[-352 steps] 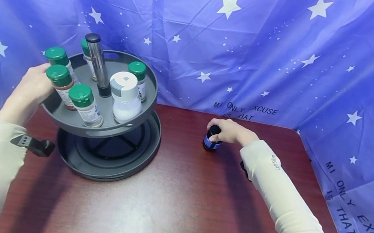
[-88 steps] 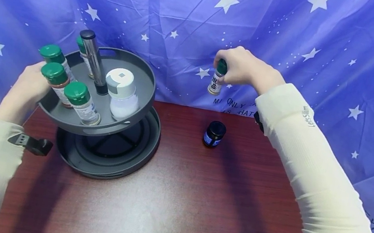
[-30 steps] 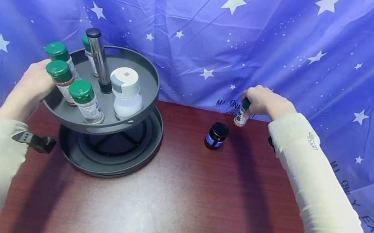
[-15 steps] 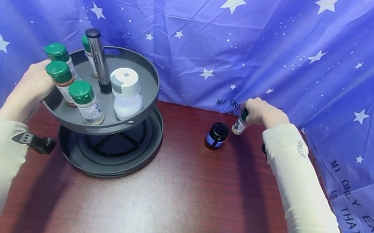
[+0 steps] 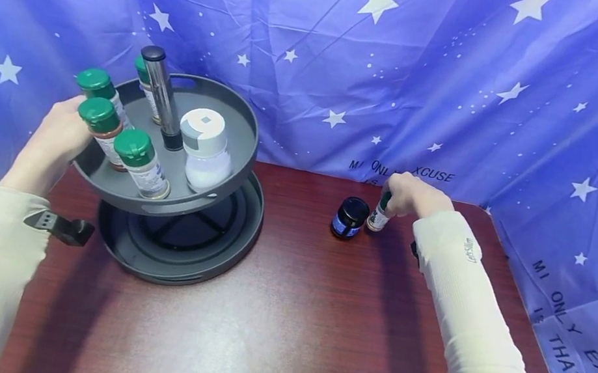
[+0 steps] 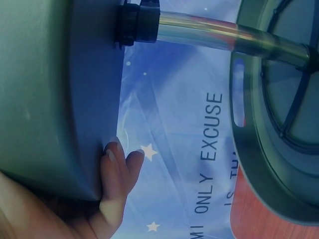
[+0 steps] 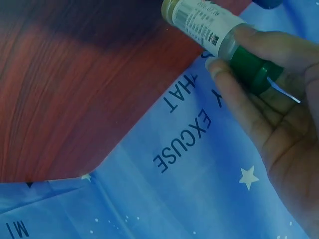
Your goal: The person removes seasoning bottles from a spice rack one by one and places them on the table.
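Since half a second ago the green-capped bottle (image 5: 377,221) has moved lower, to just right of the black jar (image 5: 349,219), right of centre in the frame, its long axis near upright; the right hand (image 5: 416,197), by far the nearer, grasps it around the cap, while the left hand (image 5: 57,131), at the left, grips the upper tray (image 5: 201,97). Fingers hide most of the cap, and whether the base meets the table (image 5: 283,316) is hard to tell
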`<state>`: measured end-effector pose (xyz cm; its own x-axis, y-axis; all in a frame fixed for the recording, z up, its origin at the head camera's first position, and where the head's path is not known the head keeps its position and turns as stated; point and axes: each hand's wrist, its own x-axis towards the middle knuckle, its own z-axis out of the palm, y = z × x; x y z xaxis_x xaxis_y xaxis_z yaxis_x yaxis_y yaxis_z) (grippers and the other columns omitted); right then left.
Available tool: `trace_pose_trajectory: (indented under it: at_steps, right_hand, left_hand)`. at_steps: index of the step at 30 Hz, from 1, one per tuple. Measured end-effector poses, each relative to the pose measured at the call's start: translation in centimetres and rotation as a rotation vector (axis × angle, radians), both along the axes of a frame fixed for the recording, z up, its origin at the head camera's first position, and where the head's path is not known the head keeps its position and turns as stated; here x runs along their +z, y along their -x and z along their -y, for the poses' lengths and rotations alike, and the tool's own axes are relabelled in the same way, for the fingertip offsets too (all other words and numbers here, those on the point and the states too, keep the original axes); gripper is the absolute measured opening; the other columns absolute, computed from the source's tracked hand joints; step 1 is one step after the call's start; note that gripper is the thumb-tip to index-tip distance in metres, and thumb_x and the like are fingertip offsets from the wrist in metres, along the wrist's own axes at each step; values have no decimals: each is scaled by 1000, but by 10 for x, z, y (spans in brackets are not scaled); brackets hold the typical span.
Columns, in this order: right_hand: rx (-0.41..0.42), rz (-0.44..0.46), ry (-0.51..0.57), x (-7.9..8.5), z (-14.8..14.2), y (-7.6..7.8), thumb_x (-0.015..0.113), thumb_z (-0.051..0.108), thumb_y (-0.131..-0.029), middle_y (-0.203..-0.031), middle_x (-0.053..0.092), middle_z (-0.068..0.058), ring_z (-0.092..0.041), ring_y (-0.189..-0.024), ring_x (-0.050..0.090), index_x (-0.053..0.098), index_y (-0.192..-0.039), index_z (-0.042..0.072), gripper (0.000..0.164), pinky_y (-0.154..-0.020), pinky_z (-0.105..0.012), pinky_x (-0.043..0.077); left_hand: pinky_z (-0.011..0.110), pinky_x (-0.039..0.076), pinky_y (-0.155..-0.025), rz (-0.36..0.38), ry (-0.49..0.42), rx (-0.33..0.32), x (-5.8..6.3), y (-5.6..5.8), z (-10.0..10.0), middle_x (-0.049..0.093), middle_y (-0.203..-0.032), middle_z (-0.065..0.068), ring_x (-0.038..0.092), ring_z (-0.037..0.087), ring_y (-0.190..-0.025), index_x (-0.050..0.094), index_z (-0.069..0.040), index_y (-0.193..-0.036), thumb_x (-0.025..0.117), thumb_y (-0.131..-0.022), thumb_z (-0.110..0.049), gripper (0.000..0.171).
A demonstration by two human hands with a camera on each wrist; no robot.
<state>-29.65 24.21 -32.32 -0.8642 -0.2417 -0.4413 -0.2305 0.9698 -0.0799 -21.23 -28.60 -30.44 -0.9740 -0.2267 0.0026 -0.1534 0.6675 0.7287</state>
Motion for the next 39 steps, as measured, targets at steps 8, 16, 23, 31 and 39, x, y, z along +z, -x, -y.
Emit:
trace_pose_trajectory:
  at_steps: [8, 16, 23, 31, 39]
  right_hand:
    - [-4, 30, -12, -10, 0, 1, 75, 11, -78, -84, 68, -11, -20, -71, 63, 67, -99, 2, 24, -62, -30, 48]
    - [25, 38, -29, -20, 3, 0, 74, 11, -75, -74, 67, -5, -17, -67, 61, 67, -98, 4, 25, -63, -31, 46]
    - [19, 47, -24, -23, 5, -2, 74, 11, -74, -72, 65, -5, -17, -67, 59, 66, -99, 3, 27, -62, -31, 45]
    - [23, 38, -12, -27, 6, -1, 72, 7, -73, -72, 65, -6, -17, -66, 59, 67, -97, 2, 25, -59, -28, 46]
    - [2, 58, -41, -26, 13, -3, 78, 16, -77, -79, 62, -8, -20, -71, 57, 65, -100, 1, 31, -62, -31, 46]
  left_hand:
    - [61, 34, -107, 18, 3, -2, -1, 0, 0, 41, -150, 24, 37, 45, -138, 44, -3, -138, 35, -98, -54, 65]
    - [64, 33, -109, 35, 1, -5, 0, 1, 0, 38, -153, 25, 35, 47, -139, 43, -3, -137, 33, -99, -55, 65]
    - [63, 32, -111, 41, -25, 5, 1, 1, -1, 37, -154, 22, 34, 44, -141, 42, -5, -140, 33, -98, -58, 69]
    - [62, 35, -106, 12, 12, 2, 0, 1, -1, 43, -148, 26, 38, 46, -135, 46, -2, -132, 35, -98, -52, 61]
    - [63, 35, -104, 15, 30, 6, 0, 1, 1, 41, -149, 28, 38, 47, -135, 46, -1, -131, 33, -99, -55, 64]
